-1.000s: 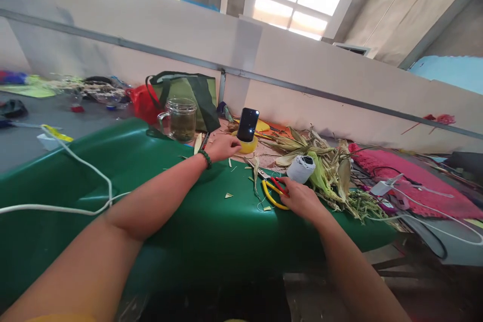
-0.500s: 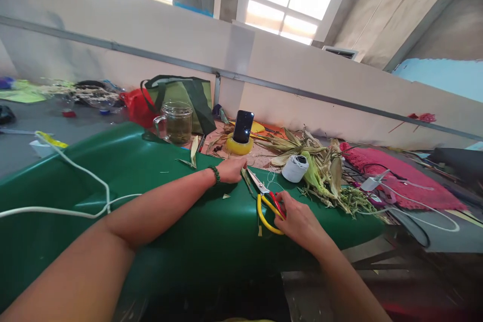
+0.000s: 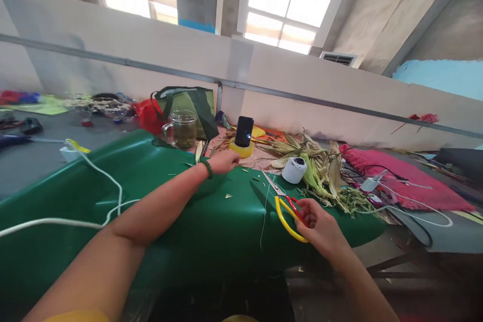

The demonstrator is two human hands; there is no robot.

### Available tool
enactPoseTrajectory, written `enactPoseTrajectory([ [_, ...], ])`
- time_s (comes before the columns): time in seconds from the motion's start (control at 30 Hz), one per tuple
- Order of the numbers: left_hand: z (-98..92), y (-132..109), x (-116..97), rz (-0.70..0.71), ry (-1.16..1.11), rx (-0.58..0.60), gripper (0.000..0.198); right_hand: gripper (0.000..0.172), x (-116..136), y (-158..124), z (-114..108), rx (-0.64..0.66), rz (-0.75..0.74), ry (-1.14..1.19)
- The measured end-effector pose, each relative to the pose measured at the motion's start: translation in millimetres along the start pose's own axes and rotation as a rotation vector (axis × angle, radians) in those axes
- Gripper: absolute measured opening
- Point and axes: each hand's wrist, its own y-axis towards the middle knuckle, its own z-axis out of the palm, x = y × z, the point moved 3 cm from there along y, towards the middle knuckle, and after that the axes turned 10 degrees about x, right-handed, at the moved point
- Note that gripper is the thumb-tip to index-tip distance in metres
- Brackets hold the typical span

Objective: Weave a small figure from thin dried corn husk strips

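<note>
My right hand [image 3: 317, 224] grips scissors [image 3: 289, 206] with yellow and red handles, their blades together and pointing up-left. Over the green sheet [image 3: 211, 211], my left hand [image 3: 223, 162] is closed in front of the yellow tape roll [image 3: 241, 149]; whatever its fingers hold is too small to make out. A phone [image 3: 244, 131] leans upright on the roll. Small cut bits lie on the sheet between the hands. Right of them stands a white thread spool [image 3: 294, 170], and a loose thread [image 3: 265, 211] trails down near the blades.
Dried corn husks [image 3: 320, 161] are heaped right of the spool. A glass mug [image 3: 183, 130] and a green bag [image 3: 196, 105] stand at the back left. White cable [image 3: 56, 221] crosses the sheet's left side. Pink cloth [image 3: 407, 181] lies at the right.
The scissors have closed and moved right with my right hand, away from my left. My left hand has shifted slightly left, and the stalk-like strips beneath it are gone from there.
</note>
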Motion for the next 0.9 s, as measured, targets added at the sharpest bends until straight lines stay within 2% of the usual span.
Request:
enactPoseTrajectory([
  [0.07, -23.6, -16, 14, -0.029, -0.049, -0.079, 0.008, 0.032, -1, 1, -3, -0.012, -0.002, 0.037],
  [0.13, -41.6, -38, 26, -0.046, -0.308, -0.21, 0.007, 0.029, -2, 5, -1, -0.01, -0.001, -0.029],
  [0.2, -47.9, -60, 33, -0.044, -0.507, -0.266, 0.014, 0.024, -3, 11, 3, 0.005, 0.001, -0.125],
  [0.23, -47.9, -72, 36, -0.058, -0.525, -0.282, 0.018, 0.021, -4, 14, 6, 0.01, 0.0, -0.166],
  [0.3, -45.9, -92, 43, -0.153, -0.423, -0.316, 0.022, 0.02, -8, 19, 9, 0.004, -0.003, -0.229],
  [0.37, -45.5, -108, 54, -0.316, -0.236, -0.333, 0.023, 0.021, -15, 22, 7, -0.038, -0.004, -0.306],
  [0.43, -48.0, -117, 68, -0.501, -0.074, -0.291, 0.025, 0.022, -25, 24, 1, -0.088, 0.005, -0.417],
  [0.5, -50.6, -117, 81, -0.655, 0.005, -0.188, 0.033, 0.019, -38, 26, -6, -0.098, 0.027, -0.517],
  [0.57, -49.3, -108, 90, -0.745, 0.007, -0.095, 0.038, 0.015, -51, 29, -13, -0.085, 0.063, -0.579],
  [0.67, -36.1, -84, 94, -0.802, -0.063, -0.08, 0.047, 0.014, -60, 32, -19, -0.063, 0.097, -0.652],
  [0.73, -22.2, -67, 94, -0.793, -0.105, -0.078, 0.051, 0.016, -55, 30, -20, -0.086, 0.05, -0.686],
  [0.8, -11.1, -56, 96, -0.786, -0.159, -0.071, 0.046, 0.019, -44, 22, -18, -0.143, -0.033, -0.66],
  [0.9, -11.2, -52, 101, -0.791, -0.253, -0.09, 0.037, 0.024, -22, 3, -14, -0.201, -0.127, -0.48],
])
